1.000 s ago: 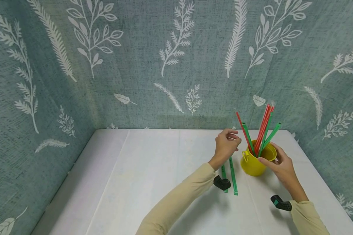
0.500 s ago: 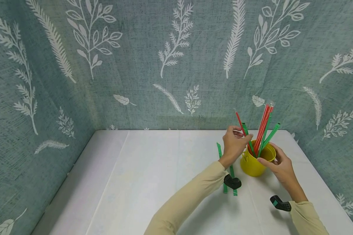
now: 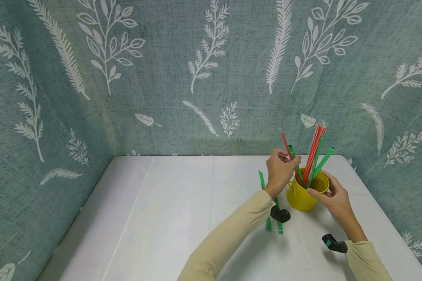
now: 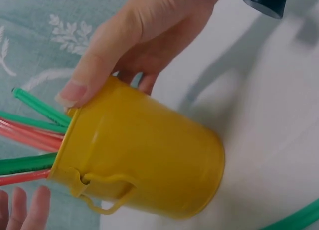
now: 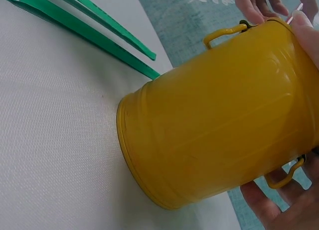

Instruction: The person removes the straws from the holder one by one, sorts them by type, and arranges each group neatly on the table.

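Note:
A small yellow bucket (image 3: pixel 301 201) with little side loops stands upright on the table, holding red straws (image 3: pixel 312 152) and green wrapped straws (image 3: pixel 325 160). My right hand (image 3: pixel 334 199) grips its rim on the right side; the thumb (image 4: pixel 82 90) lies along the lip in the left wrist view. At the bucket's left, my left hand (image 3: pixel 279 171) pinches a leaning green wrapped straw (image 3: pixel 299 173), its thumb crossing in front. One red straw (image 3: pixel 284 140) runs close beside these fingers. The contact itself is partly hidden.
Two green wrapped straws (image 3: pixel 261 179) lie on the white table left of the bucket, partly under my left wrist. Black wrist devices (image 3: pixel 280 214) sit on both wrists. Leaf-patterned cloth (image 3: pixel 161 117) rises behind and along the sides.
My left hand has moved right, from beside the bucket to the straws at its left rim. The green straw there has risen slightly. My right hand stays on the bucket.

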A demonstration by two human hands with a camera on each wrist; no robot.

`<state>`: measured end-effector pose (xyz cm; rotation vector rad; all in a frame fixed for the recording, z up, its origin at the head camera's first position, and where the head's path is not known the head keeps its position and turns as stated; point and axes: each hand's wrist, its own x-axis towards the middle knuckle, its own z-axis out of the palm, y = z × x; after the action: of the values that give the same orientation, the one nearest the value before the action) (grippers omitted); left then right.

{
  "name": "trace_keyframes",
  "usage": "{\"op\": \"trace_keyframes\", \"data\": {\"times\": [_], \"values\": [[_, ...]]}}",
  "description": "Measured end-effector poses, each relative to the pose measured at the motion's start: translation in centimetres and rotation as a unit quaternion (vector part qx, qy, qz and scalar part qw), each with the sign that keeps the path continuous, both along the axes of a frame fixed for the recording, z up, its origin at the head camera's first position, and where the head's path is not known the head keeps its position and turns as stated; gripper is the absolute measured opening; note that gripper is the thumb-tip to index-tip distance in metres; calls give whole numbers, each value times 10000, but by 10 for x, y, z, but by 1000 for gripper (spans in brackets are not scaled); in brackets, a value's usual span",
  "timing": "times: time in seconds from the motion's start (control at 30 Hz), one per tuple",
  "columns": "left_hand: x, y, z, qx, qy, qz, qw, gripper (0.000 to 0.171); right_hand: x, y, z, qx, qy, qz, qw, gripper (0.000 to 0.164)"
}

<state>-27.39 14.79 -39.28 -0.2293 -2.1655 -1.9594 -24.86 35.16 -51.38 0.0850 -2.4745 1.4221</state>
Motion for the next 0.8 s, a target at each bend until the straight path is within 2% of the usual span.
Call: {"op": "trace_keyframes", "data": {"times": [0.13, 0.23, 0.53, 0.8], "values": [[-1, 1, -1, -229, 7, 174, 9996, 30, 0, -1, 0, -16, -11, 19, 10000, 69], [-2, 1, -2, -185, 93, 169, 9996, 22, 0, -3, 0, -26, -14, 11, 10000, 69], [-1, -3, -7, 353, 101, -494, 9981, 15, -1, -1, -1, -40, -77, -177, 9998, 71], [0, -4, -6, 88, 236, -531, 9983, 14, -1, 0, -2, -71, -209, -233, 9995, 72]]}}
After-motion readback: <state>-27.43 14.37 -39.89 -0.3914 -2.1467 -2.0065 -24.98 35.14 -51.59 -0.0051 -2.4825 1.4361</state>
